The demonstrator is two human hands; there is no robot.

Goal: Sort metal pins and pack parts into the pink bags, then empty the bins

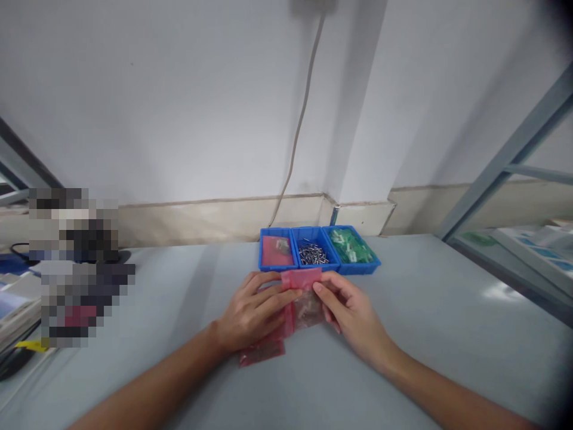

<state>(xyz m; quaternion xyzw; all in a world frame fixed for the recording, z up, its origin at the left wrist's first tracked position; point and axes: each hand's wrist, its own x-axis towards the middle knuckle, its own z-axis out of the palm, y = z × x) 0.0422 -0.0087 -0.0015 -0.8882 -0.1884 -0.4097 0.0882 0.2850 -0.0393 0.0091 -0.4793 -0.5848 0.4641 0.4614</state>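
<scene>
Between my two hands is a small translucent pink plastic bag [308,310] with something inside that I cannot make out. My right hand [353,313] pinches its upper right edge between thumb and fingers. On its left side, the fingers of my left hand [253,310] are closed on the bag near its top. Under my left palm lies more pink bagging [263,353], partly hidden, on the grey table [340,382]. Just beyond my hands stand three blue bins in a row.
The left bin [276,268] contains pink bags, the middle bin [331,266] loose metal pins or screws [313,254], the right bin [375,263] green packets [351,246]. A wall with a hanging cable [302,113] rises behind. Metal frames flank the table; a pixelated person is at left.
</scene>
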